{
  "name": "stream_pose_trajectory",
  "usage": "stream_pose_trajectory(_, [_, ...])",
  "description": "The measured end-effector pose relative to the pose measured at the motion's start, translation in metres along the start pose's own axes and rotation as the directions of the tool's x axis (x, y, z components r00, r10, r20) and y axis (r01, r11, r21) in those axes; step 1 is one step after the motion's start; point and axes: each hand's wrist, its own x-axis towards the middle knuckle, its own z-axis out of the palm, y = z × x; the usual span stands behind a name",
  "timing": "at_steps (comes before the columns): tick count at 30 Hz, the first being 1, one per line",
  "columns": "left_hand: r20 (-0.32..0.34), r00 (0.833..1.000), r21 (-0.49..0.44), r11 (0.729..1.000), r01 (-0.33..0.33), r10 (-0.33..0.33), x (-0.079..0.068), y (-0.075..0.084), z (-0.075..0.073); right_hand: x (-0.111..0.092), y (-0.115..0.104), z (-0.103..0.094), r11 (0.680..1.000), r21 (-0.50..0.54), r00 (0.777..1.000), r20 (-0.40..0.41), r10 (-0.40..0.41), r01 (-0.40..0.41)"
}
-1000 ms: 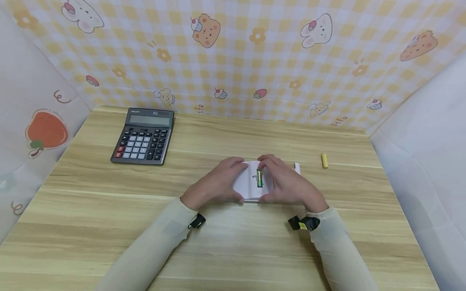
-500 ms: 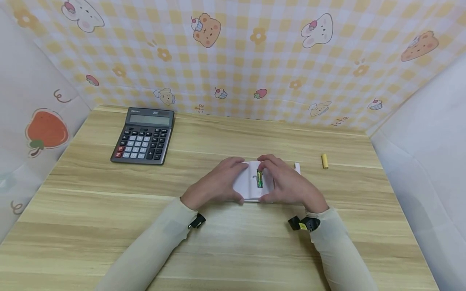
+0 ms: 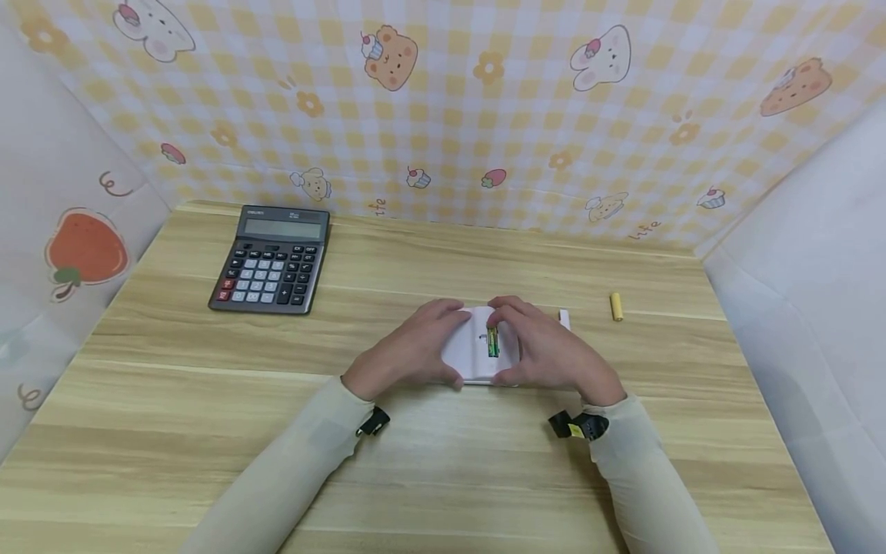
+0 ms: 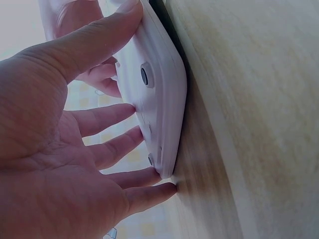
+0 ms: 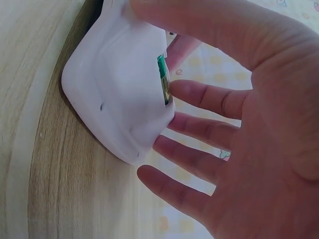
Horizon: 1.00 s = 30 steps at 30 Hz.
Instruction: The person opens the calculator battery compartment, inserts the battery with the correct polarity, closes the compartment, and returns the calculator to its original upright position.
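A white plastic device [image 3: 460,355] lies on the table with its back up, round feet and an open battery slot showing. In the slot sits a green and gold battery [image 3: 493,343]. My left hand [image 3: 422,338] holds the device's left side, thumb on the near edge and fingers along the far edge. My right hand [image 3: 547,346] holds the right side, its thumb at the near edge. The right index fingertip [image 5: 179,89] touches the battery, covering its far end in the head view. The other right fingers reach the device's far edge.
A small white plastic piece [image 3: 564,317] lies just beyond my right hand, partly hidden by it. Farther right is a yellow battery [image 3: 617,307]. A dark grey calculator [image 3: 271,260] stands at the back left. A checked cloth [image 3: 443,115] hangs behind the table.
The battery in the slot shows more green than a second ago, and its visible far end sits slightly lower under my right index finger. Both hands otherwise keep their places on the device.
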Motion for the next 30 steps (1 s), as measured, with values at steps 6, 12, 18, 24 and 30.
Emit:
stream_pose_trajectory(6, [-0.003,1.0,-0.001,1.0,-0.004,0.004,-0.001,0.0,0.0,0.0,0.0,-0.001,1.0,0.001,1.0,0.01,0.002,-0.002])
stream_pose_trajectory(12, [-0.002,1.0,-0.008,1.0,0.001,-0.001,-0.002,0.0,0.001,-0.005,0.007,-0.013,0.999,0.043,1.0,-0.005,-0.009,0.009])
stream_pose_trajectory(18, [0.004,1.0,-0.007,1.0,0.006,-0.006,0.0,0.001,0.0,-0.017,0.021,-0.035,0.997,0.066,0.998,-0.058,0.031,-0.028])
stream_pose_trajectory(24, [0.004,1.0,-0.007,1.0,0.003,-0.003,0.0,0.0,0.0,-0.027,0.035,-0.049,0.993,0.031,0.99,-0.079,0.115,-0.112])
stream_pose_trajectory(30, [0.005,1.0,-0.005,1.0,0.012,-0.012,0.0,0.001,0.001,-0.03,0.048,-0.053,0.981,0.02,0.979,-0.062,0.196,-0.195])
